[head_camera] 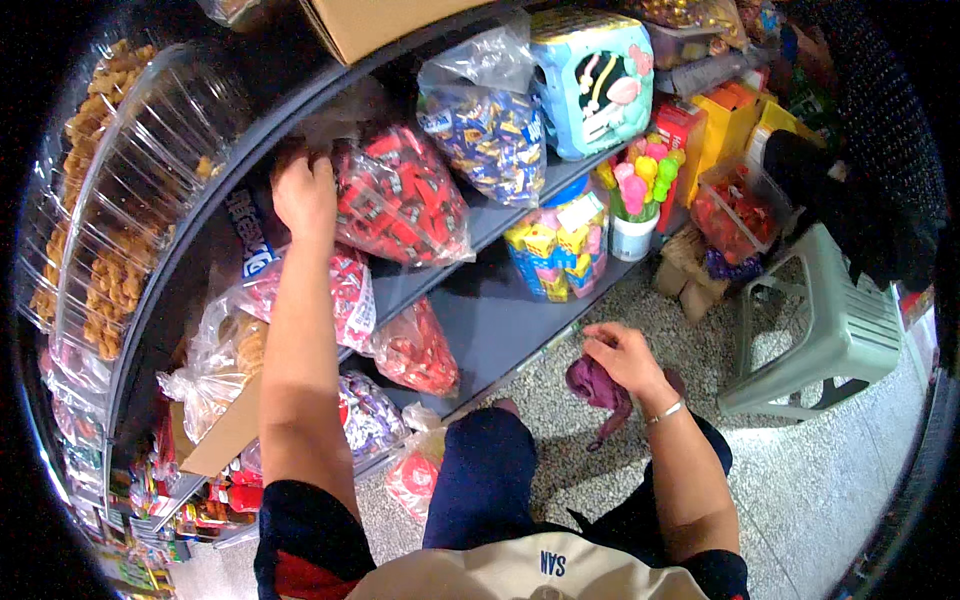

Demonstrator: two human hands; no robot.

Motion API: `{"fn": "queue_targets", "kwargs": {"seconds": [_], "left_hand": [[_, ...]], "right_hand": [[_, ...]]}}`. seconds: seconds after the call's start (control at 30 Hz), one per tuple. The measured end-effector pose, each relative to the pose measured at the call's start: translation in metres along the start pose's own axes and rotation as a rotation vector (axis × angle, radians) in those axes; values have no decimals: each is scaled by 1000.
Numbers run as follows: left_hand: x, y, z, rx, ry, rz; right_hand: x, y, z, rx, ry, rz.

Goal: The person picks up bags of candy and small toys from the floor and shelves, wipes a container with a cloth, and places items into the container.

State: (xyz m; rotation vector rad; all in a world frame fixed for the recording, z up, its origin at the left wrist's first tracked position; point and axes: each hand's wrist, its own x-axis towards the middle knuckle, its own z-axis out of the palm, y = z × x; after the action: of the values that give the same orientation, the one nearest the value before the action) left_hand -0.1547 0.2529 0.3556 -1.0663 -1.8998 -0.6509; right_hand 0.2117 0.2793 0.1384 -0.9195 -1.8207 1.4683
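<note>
My left hand (304, 196) reaches onto the upper shelf at the left end of a clear bag of red-wrapped candy (401, 199). Its fingertips fade into shadow, so whether they grip anything cannot be made out. Below that arm lies a bag of pink and red wrapped sweets (351, 289). In my right hand (628, 364), low over the speckled floor, a crumpled purple cloth (596, 386) hangs down. Right of the red candy stands a bag of blue-wrapped candy (491, 135), beside a light blue toy-like box (596, 90).
The lower shelf (480, 330) holds a jar of colourful sweets (559, 251) and a white tub of bright lollipops (634, 232). A green plastic stool (817, 330) stands to my right. Clear tubs of brown snacks (112, 292) line the left. A cardboard box (397, 22) juts in above.
</note>
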Motion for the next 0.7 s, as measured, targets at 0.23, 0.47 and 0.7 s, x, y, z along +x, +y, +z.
{"fn": "queue_targets", "kwargs": {"seconds": [0.23,0.47,0.7], "left_hand": [[-32,19,-17,-224,91,-77],[-140,87,-29,-420,-243,502],[-212,148,78,-693,-681,202]], "right_hand": [[0,1,-13,134,54,97],[-5,2,-30,74,117,75],[0,11,-23,36,152,55]]}}
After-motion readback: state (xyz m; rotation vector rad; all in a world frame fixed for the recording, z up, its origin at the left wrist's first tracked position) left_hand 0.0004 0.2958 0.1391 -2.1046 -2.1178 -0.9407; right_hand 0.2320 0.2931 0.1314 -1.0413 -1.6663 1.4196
